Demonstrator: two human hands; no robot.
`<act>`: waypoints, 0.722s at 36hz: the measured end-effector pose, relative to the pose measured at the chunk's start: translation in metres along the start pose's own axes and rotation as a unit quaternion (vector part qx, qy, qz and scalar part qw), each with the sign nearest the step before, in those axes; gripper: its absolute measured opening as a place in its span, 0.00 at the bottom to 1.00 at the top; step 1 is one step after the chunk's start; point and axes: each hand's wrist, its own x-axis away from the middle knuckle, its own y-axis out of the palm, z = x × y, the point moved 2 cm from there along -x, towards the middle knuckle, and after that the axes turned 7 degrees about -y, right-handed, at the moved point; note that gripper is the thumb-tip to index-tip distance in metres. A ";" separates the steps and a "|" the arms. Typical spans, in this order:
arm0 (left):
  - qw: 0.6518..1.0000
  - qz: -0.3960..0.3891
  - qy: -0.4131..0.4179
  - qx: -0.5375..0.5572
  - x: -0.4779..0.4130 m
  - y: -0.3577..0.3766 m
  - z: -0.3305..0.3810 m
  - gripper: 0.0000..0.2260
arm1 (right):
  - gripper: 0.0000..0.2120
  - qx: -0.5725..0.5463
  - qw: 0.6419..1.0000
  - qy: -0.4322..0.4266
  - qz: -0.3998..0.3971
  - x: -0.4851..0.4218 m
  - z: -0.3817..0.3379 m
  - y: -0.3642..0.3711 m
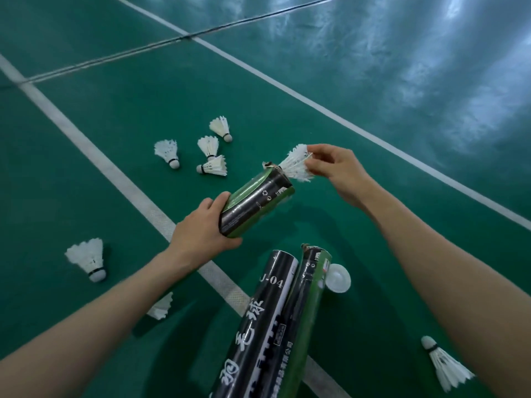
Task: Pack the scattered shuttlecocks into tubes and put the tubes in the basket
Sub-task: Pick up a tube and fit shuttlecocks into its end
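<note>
At frame centre the left hand (201, 231) grips a black-and-green shuttlecock tube (255, 205) by its lower end. Its open mouth tilts toward the upper right, where the right hand (339, 170) pinches the feathers of a shuttlecock (297, 165) sticking out of it. Four loose shuttlecocks (211, 146) lie on the green court floor (143, 110) above and left of the tube (a lone shuttlecock (89, 258) lies at far left), and two more tubes (273, 311) lie side by side at bottom centre, a white cap (339, 278) just beside them.

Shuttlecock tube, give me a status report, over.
Left hand grips the tube near its base. Right hand pinches a shuttlecock by the feathers, part way into the tube mouth. Nothing blocking; basket not in view.
</note>
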 end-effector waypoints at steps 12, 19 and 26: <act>0.999 0.019 0.030 0.016 0.008 -0.013 -0.016 0.41 | 0.37 -0.017 0.983 0.101 -0.150 0.012 -0.015 0.054; 0.999 0.036 0.032 0.022 0.013 -0.005 -0.014 0.40 | 0.40 -0.086 0.961 0.136 -0.226 0.015 -0.017 0.049; 0.999 0.019 0.042 0.013 0.014 0.015 -0.007 0.40 | 0.46 -0.062 0.952 0.170 -0.247 0.023 0.007 0.037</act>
